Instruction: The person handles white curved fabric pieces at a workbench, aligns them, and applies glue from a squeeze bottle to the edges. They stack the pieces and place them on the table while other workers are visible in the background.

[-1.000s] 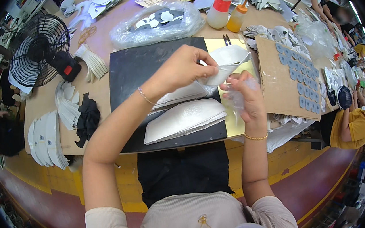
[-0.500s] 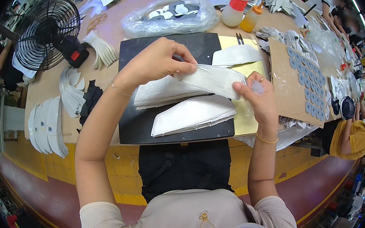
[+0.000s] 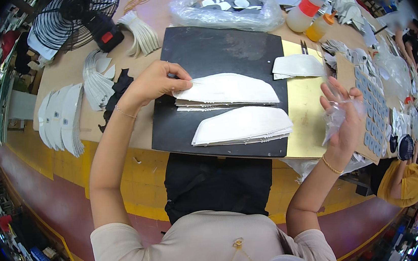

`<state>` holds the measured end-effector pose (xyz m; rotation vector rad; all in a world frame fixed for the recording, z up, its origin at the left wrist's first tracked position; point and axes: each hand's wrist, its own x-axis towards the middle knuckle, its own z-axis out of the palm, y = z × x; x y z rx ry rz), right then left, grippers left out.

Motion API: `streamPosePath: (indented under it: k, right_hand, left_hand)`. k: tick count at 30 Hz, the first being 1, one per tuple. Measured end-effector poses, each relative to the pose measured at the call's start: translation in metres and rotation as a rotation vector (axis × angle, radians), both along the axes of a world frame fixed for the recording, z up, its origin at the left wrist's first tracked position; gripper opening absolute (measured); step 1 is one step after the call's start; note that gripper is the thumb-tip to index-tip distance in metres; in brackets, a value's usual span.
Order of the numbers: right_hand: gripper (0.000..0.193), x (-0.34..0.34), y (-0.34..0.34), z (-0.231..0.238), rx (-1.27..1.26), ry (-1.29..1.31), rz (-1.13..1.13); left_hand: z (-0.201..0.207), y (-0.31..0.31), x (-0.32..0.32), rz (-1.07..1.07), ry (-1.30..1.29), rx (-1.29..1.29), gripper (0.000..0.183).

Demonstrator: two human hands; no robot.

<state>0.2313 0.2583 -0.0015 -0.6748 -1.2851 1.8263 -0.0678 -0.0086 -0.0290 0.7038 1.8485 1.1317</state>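
Here we pinch the nine o'clock end of the upper white stack (image 3: 230, 88) on the black board (image 3: 220, 45) between the fingers (image 3: 179, 85) of our left hand (image 3: 156, 84), seemingly to steady its layers, while at four o'clock our right hand (image 3: 345, 122) loosely spreads its fingers, clear plastic (image 3: 334, 120) against them.

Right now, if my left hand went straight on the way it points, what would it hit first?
Likely the farther white stack on the black board: your left hand seems to be at its left end, though exact depth is unclear.
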Motion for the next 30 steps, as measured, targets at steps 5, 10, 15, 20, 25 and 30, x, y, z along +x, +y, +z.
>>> streamPosePath:
  k: [5,10,15,20,25,30]
  right_hand:
    - [0.029,0.002,-0.013,0.009,0.055,-0.032,-0.045]
    - [0.022,-0.006,-0.018,-0.005,0.172,-0.012,0.04]
    - [0.023,-0.004,-0.026,-0.009,0.211,-0.092,0.045]
    - [0.019,0.002,-0.026,-0.016,0.209,-0.252,0.05]
    - [0.015,-0.026,-0.023,-0.039,0.225,-0.347,0.103]
    - [0.015,-0.042,-0.012,-0.055,0.171,-0.342,0.114]
  left_hand:
    - [0.018,0.012,-0.005,-0.17,0.465,-0.162,0.031]
    - [-0.006,0.1,0.002,-0.218,0.765,0.175,0.045]
    - [-0.02,0.194,0.047,-0.295,0.777,0.078,0.052]
    - [-0.023,0.204,0.062,-0.286,0.714,0.151,0.033]
    - [-0.019,0.201,0.068,-0.172,0.502,0.144,0.033]
    - [-0.001,0.186,0.077,-0.244,0.123,0.186,0.026]
